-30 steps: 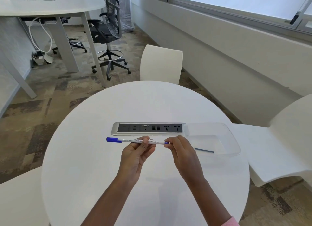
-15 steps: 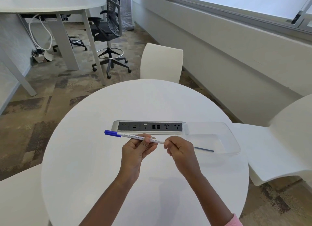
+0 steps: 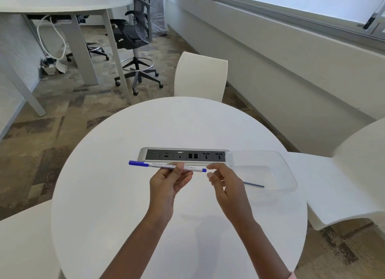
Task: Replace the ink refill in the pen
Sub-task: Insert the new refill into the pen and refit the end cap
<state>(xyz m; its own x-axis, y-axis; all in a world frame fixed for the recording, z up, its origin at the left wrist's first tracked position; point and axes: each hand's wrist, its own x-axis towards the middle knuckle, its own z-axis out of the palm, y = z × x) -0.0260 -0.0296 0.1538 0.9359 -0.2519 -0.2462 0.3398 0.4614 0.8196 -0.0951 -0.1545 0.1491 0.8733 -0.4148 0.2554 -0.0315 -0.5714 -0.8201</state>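
Opening step, I judge: left hand (image 3: 166, 183) grips the pen (image 3: 154, 164) mid-barrel, right hand (image 3: 225, 187) loose and empty beside its plug (image 3: 204, 170), which next needs pinching off.

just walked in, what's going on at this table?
A person is working on a pen over the round white table. The left hand grips the barrel mid-length and holds it roughly level. The right hand sits just off the blue end plug, fingers loosely curled, apparently not gripping it. The plug is on the pen, so the barrel is not yet opened. A thin blue refill lies in the clear tray to the right.
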